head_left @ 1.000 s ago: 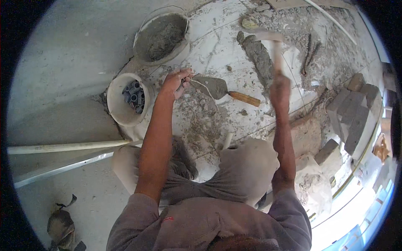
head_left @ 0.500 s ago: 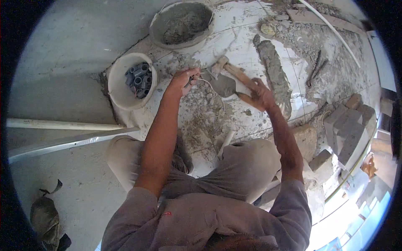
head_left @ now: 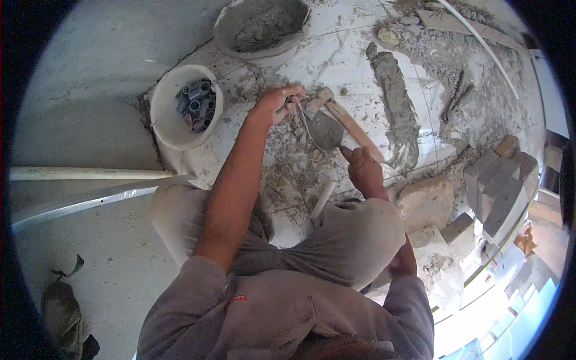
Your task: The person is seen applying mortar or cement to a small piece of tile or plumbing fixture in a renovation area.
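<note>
My left hand (head_left: 279,104) is closed in a pinch above the rubble. A pale string (head_left: 310,129) runs from its fingers down past the trowel; a small dark thing also shows at the palm, too hidden to name. My right hand (head_left: 365,169) is wrapped round the handle end of a trowel (head_left: 326,131), whose grey, mortar-smeared blade points toward my left hand. Beside the blade lies a hammer (head_left: 353,128) with a wooden handle. Its head is near my left fingertips, and its handle end passes just beyond my right hand.
A bucket of grey pipe fittings (head_left: 196,107) stands left, and a mortar bucket (head_left: 261,27) behind it. A mortar strip (head_left: 396,105) lies right of the hammer. Bricks (head_left: 501,180) are stacked at right. A pipe (head_left: 90,173) and metal bar (head_left: 96,199) lie left.
My right hand has moved down and toward me, off the hammer's handle. The hammer and trowel have shifted a little to the right. My left hand has moved slightly right and away.
</note>
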A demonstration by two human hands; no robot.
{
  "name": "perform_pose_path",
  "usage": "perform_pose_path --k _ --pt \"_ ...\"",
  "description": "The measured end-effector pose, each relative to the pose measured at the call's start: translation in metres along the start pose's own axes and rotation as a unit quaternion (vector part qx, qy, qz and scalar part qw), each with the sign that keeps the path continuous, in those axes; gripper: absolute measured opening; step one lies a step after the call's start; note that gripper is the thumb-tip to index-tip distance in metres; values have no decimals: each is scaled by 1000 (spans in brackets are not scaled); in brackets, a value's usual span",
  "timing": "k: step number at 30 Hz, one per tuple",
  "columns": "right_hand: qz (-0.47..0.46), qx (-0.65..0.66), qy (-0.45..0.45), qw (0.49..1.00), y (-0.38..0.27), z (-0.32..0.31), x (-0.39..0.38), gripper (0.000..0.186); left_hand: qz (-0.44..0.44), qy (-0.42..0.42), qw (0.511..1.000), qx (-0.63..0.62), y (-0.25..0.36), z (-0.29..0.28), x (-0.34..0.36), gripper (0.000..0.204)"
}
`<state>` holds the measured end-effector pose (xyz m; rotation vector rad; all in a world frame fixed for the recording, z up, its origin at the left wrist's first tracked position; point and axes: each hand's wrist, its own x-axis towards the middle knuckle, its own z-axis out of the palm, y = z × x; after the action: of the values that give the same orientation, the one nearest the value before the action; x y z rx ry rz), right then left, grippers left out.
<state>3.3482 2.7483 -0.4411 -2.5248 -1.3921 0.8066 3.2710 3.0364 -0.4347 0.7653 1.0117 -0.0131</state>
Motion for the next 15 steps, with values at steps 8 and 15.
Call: perform_pose_path --k 8,15 --pt "124 470 -198 851 20 -57 -58 36 27 -75 997 -1 18 10 14 20" --pt "186 555 -57 808 59 -2 -108 35 38 -83 993 76 11 56 28 22"
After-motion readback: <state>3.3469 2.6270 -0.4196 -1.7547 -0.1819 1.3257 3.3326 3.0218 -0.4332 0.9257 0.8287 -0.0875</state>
